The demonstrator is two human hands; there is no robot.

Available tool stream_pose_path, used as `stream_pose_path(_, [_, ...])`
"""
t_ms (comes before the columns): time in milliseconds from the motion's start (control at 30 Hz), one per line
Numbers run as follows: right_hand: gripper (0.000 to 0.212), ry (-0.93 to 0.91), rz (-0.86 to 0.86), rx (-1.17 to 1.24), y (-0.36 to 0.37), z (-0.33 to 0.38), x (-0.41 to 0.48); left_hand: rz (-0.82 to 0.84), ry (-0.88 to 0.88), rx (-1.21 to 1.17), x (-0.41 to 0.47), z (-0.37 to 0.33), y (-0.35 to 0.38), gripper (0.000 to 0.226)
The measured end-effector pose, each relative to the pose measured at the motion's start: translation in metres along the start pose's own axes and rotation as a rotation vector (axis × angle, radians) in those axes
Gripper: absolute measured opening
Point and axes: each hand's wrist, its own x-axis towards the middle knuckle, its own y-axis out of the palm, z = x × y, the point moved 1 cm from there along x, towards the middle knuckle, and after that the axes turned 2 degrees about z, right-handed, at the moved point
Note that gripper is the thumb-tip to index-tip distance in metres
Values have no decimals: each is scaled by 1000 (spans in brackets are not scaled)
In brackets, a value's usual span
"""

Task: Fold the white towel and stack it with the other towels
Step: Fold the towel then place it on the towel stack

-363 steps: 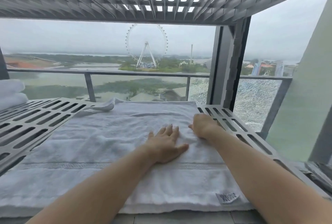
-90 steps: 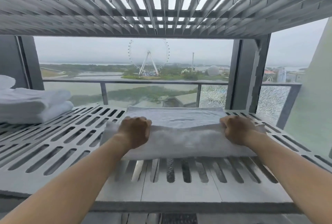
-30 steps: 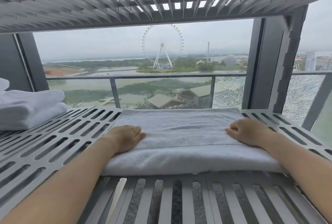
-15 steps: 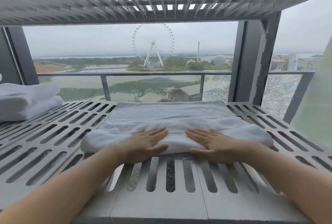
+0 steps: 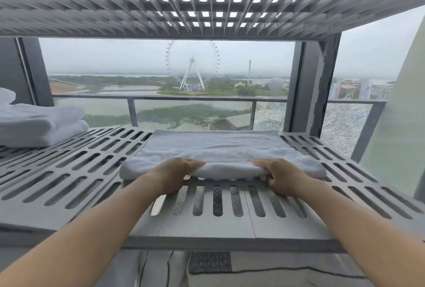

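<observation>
Currently your left hand [image 5: 173, 175] and right hand [image 5: 281, 177] both grip the near edge of the folded white terry towel [image 5: 218, 148], which lies across the middle of the grey slotted metal shelf [image 5: 69, 171]. Your fingers [image 5: 195, 163] curl over the top of the fold. The left thumb is hidden beneath the hand, while the right thumb tucks under the cloth. The stack of folded white towels [image 5: 43, 125] sits well apart at the far left, cut off by the frame edge.
</observation>
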Motion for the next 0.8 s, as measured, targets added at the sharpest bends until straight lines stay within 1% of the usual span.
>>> stream_pose_path(100, [47, 52, -28, -43, -1, -4, -8, 22, 36, 56, -5, 1, 0, 77])
stream_pose_path(233, [40, 86, -54, -80, 1, 1, -21, 67, 20, -18, -17, -6, -4, 86])
stream_pose_path(300, [41, 88, -63, -88, 1, 6, -26, 77, -18, -60, -16, -19, -7, 84])
stream_pose_path(367, [41, 76, -89, -82, 0, 10, -32, 49, -32, -104, -10, -38, -7, 78])
stream_pose_path(467, [35, 63, -142, -89, 1, 14, -39, 3, 4, -174, 2, -76, -2, 68])
stream_pose_path(567, [32, 37, -170, -83, 1, 15, -42, -58, 54, -98, 18, -113, 0, 65])
stream_pose_path(667, [30, 19, -154, -42, -3, 7, -41, -87, 58, -42, 33, -137, 4, 65])
stream_pose_path(700, [33, 29, -132, -43, -4, 2, -40, -90, 41, -43, 37, -140, 5, 66])
stream_pose_path(800, [60, 78, -19, -74, -8, -19, -41, -80, -30, -80, 44, -144, 7, 66])
